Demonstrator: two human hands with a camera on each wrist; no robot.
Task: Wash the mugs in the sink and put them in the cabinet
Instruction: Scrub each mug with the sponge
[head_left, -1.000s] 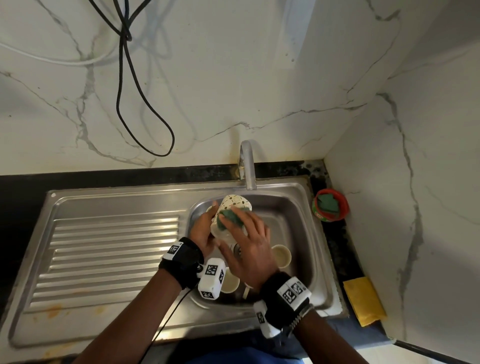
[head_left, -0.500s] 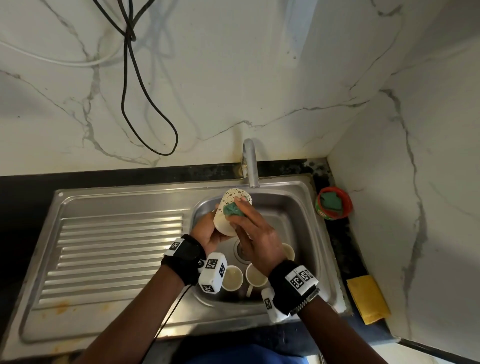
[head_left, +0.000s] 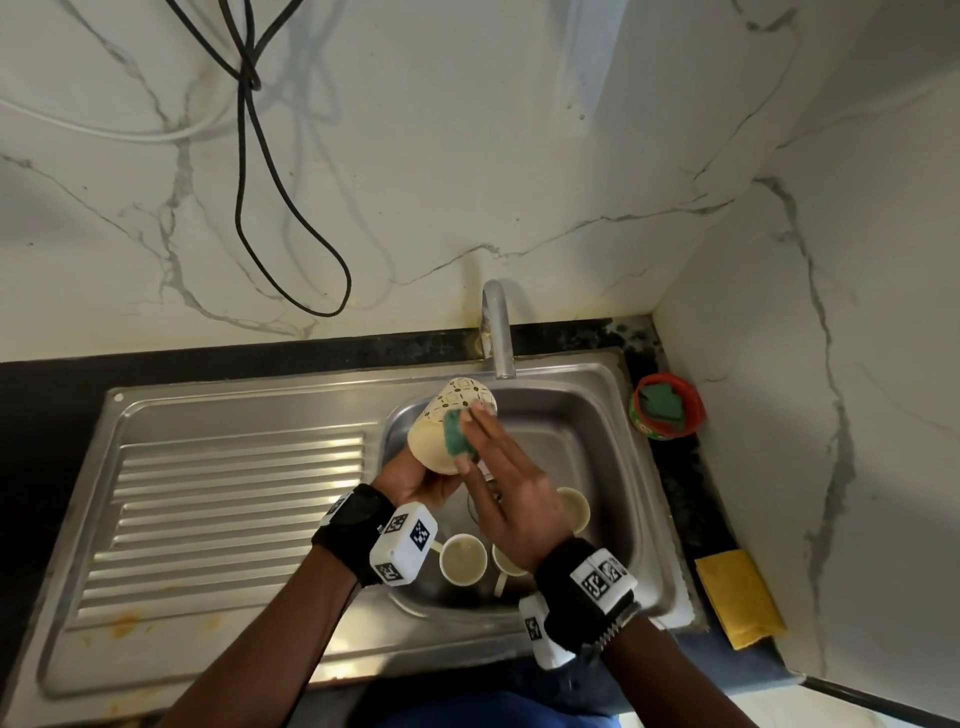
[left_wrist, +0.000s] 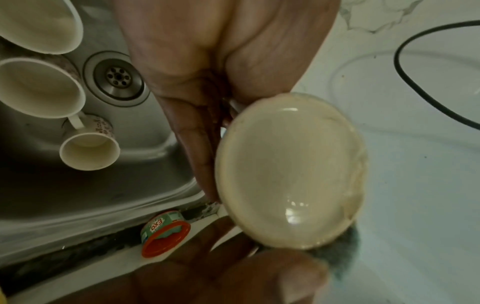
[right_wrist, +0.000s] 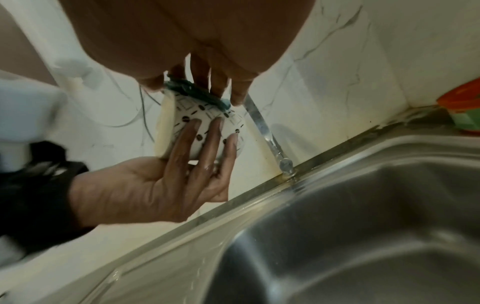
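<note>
My left hand (head_left: 415, 480) grips a cream mug (head_left: 447, 415) with a dotted square pattern, held tilted over the sink basin (head_left: 582, 441) below the tap (head_left: 496, 332). Its mouth faces me and its base points at the wall. In the right wrist view the left hand's fingers (right_wrist: 205, 142) lie along the mug's (right_wrist: 207, 121) underside. My right hand (head_left: 504, 467) presses a green scrub pad (head_left: 458, 435) flat on the mug's side with straight fingers. The left wrist view looks into the mug's wet inside (left_wrist: 291, 174). Three more cream mugs (head_left: 463, 558) stand in the basin.
A red soap tub (head_left: 666, 405) with a green pad inside sits in the counter's right corner. A folded yellow cloth (head_left: 737, 597) lies on the counter's front right. The ribbed drainboard (head_left: 234, 519) stretches left. A black cable (head_left: 291, 208) hangs on the marble wall.
The mug has been raised and tipped so its mouth turns toward me. My right hand's fingers have straightened and slid the pad along the mug's side.
</note>
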